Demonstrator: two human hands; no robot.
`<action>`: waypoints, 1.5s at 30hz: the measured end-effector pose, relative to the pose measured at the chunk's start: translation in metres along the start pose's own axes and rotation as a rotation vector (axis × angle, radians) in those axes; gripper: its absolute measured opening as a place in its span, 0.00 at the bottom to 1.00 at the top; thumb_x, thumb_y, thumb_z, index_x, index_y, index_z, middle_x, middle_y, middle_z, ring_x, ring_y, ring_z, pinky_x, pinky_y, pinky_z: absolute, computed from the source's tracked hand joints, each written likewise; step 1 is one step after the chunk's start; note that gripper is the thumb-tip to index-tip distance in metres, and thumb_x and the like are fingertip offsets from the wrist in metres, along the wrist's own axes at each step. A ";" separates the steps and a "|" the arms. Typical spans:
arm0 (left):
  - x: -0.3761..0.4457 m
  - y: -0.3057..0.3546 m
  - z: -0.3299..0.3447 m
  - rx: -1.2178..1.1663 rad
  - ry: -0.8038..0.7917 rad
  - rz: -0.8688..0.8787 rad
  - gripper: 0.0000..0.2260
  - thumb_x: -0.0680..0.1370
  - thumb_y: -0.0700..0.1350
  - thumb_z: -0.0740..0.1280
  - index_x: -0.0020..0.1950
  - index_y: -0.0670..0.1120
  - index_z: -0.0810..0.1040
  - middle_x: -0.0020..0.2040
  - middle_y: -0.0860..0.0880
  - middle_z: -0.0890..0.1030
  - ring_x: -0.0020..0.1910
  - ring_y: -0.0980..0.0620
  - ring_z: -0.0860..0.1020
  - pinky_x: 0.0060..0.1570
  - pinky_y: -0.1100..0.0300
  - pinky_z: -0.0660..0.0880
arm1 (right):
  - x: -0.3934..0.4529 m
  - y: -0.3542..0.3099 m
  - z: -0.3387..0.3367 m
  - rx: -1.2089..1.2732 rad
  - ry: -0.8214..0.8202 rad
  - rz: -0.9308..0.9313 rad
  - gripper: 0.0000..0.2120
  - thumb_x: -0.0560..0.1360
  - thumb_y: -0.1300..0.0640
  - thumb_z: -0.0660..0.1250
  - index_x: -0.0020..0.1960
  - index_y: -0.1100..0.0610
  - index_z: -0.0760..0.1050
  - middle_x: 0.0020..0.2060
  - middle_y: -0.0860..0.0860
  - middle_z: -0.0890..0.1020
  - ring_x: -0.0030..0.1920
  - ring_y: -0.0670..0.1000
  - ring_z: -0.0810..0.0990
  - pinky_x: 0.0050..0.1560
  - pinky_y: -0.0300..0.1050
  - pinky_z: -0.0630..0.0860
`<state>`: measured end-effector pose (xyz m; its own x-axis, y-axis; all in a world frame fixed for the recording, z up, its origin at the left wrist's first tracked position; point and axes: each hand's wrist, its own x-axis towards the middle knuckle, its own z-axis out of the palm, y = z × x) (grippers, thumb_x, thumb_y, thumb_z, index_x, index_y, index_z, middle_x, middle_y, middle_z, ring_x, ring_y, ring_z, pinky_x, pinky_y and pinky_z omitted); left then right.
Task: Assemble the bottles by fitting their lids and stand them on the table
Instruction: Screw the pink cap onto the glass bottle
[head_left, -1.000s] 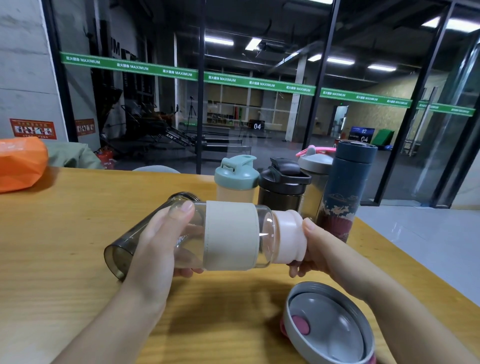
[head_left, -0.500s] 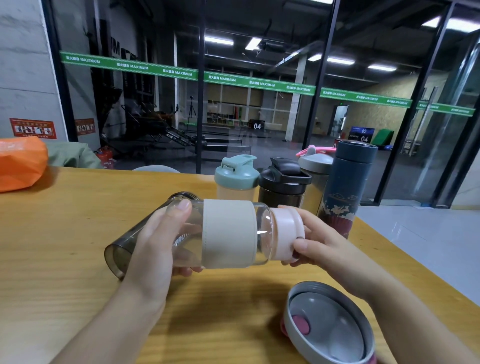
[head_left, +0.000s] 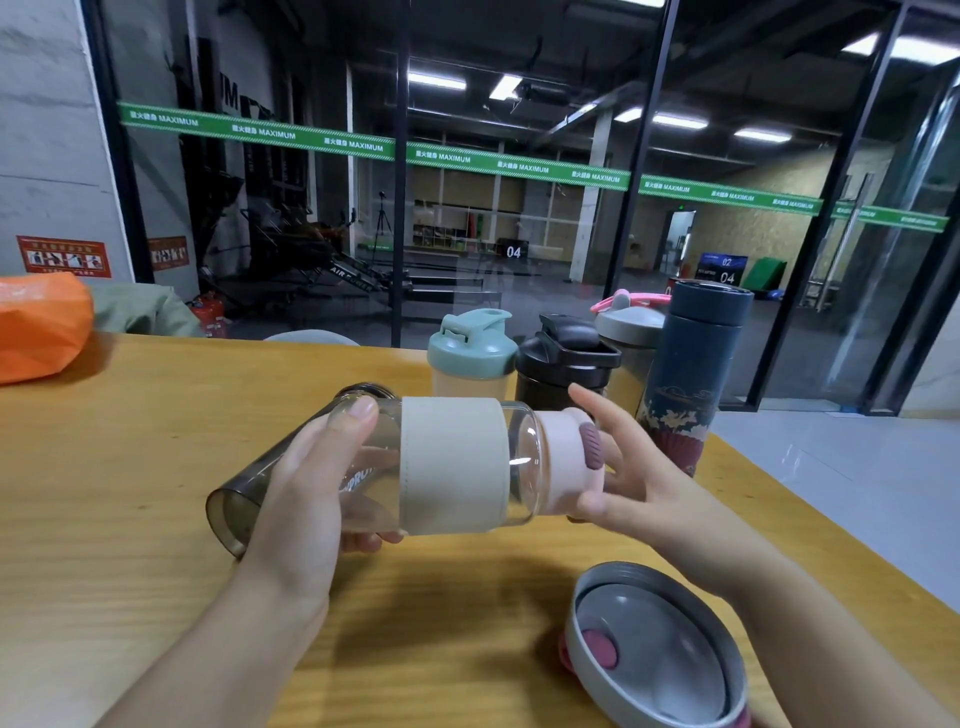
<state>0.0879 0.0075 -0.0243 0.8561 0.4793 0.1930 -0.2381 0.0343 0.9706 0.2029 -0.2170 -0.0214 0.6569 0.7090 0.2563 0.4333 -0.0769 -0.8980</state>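
Left hand (head_left: 306, 488) wrapped round the base end of a clear glass bottle (head_left: 452, 470) with a beige sleeve, held sideways above the wooden table (head_left: 130, 493) — pink lid (head_left: 569, 462) on its neck, pointing right. Right hand (head_left: 631, 470) fingers spread loosely, thumb and fingertips on the lid. Smoky grey bottle (head_left: 249, 493) lies on its side behind the left hand; grey lid (head_left: 657, 649) upside down near the table's front edge, four capped bottles (head_left: 566, 358) standing behind.

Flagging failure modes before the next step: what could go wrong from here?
1. The right hand is spread, only loosely on the pink lid; it may not be fully tightened.
2. The smoky bottle lies on its side behind the left hand; a bump could roll it.
3. The grey lid sits near the table edge.
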 end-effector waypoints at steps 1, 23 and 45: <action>0.000 0.000 0.000 -0.010 0.007 -0.008 0.28 0.65 0.65 0.62 0.55 0.48 0.80 0.43 0.47 0.84 0.26 0.47 0.77 0.25 0.59 0.68 | -0.004 -0.002 0.001 0.017 0.000 -0.035 0.41 0.63 0.47 0.75 0.71 0.34 0.58 0.64 0.38 0.74 0.58 0.50 0.80 0.54 0.46 0.78; 0.000 -0.004 0.000 0.018 -0.048 -0.017 0.29 0.63 0.67 0.62 0.54 0.50 0.80 0.41 0.49 0.84 0.26 0.47 0.77 0.28 0.58 0.67 | 0.007 0.007 0.005 -0.087 0.067 0.007 0.32 0.66 0.34 0.67 0.66 0.45 0.66 0.49 0.49 0.82 0.40 0.54 0.81 0.38 0.41 0.78; -0.004 -0.004 0.006 0.061 -0.203 0.202 0.35 0.63 0.66 0.63 0.63 0.45 0.73 0.39 0.48 0.82 0.28 0.46 0.78 0.24 0.58 0.68 | -0.010 -0.018 0.009 -0.071 0.190 -0.094 0.26 0.62 0.38 0.63 0.56 0.49 0.70 0.34 0.38 0.78 0.31 0.37 0.75 0.29 0.29 0.69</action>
<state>0.0885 -0.0001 -0.0278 0.8699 0.2860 0.4019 -0.3902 -0.0995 0.9153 0.1827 -0.2160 -0.0107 0.7132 0.5713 0.4062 0.5359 -0.0707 -0.8413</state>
